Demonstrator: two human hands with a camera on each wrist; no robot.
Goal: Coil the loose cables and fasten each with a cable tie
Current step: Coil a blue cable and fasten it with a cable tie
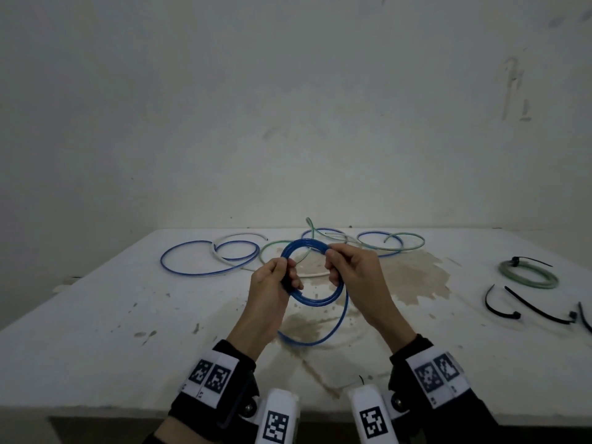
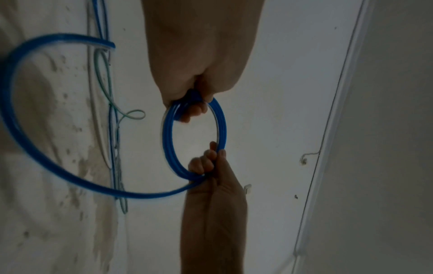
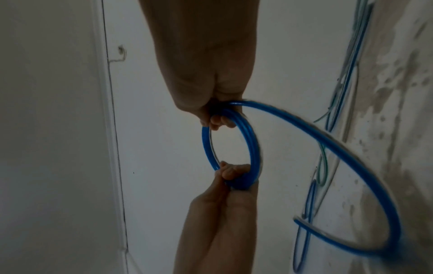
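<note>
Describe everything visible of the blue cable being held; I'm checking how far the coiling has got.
The blue cable is a thin, glossy, plastic-sheathed wire wound into a few round turns, held above the white table. The left hand grips one side of the coil and the right hand the opposite side. One loose tail curves down toward the table. No tie is on it.

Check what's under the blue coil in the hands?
Under the blue coil, held by the left hand and right hand, its loose tail hangs over the stained table. The hands hide parts of the coil.
</note>
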